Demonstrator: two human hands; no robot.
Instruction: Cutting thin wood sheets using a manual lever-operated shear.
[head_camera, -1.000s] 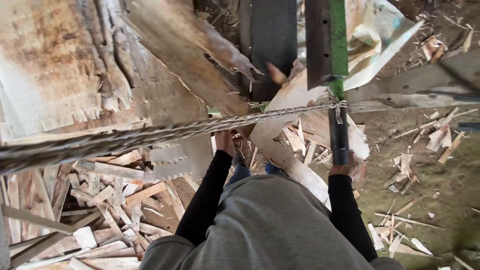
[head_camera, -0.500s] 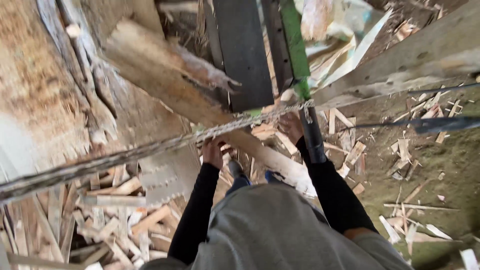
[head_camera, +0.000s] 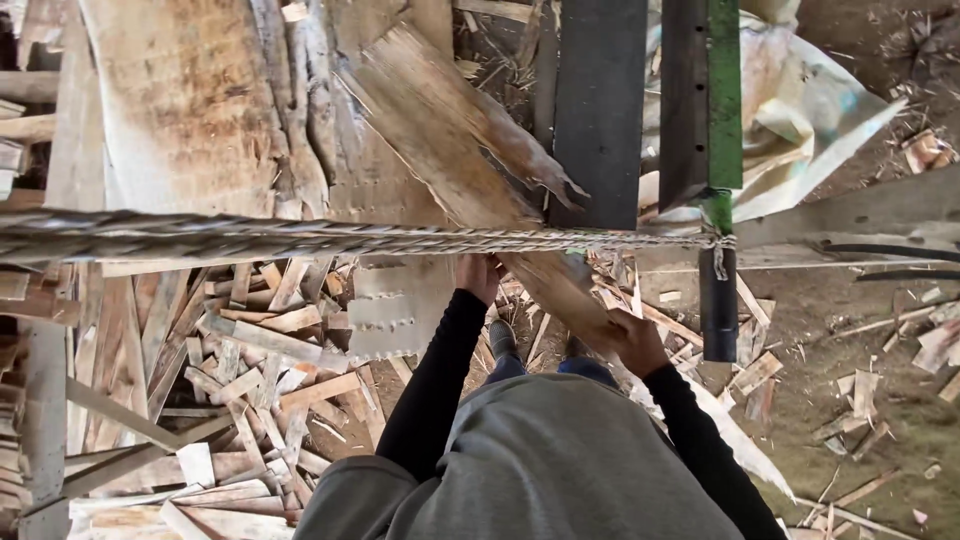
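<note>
A long rough wooden plank (head_camera: 450, 140) slants from the upper middle down towards me. My left hand (head_camera: 478, 275) grips its near left edge. My right hand (head_camera: 632, 340) clasps its lower end on the right side. Both arms wear black sleeves under a grey top. A twisted rope (head_camera: 300, 238) runs across the view just above my hands and is tied to a dark post (head_camera: 718, 300). Part of the plank passes beneath the rope.
Several wood offcuts and slats (head_camera: 250, 370) litter the ground at left. Large wood sheets (head_camera: 180, 110) lie at the upper left. Dark metal beams (head_camera: 600, 100) with a green strip (head_camera: 724, 90) stand ahead. Dirt ground with chips (head_camera: 860, 380) is at right.
The view has swung and steadied; the plank now lies nearer the middle. Both hands stay on the plank, with the right hand lower on its end.
</note>
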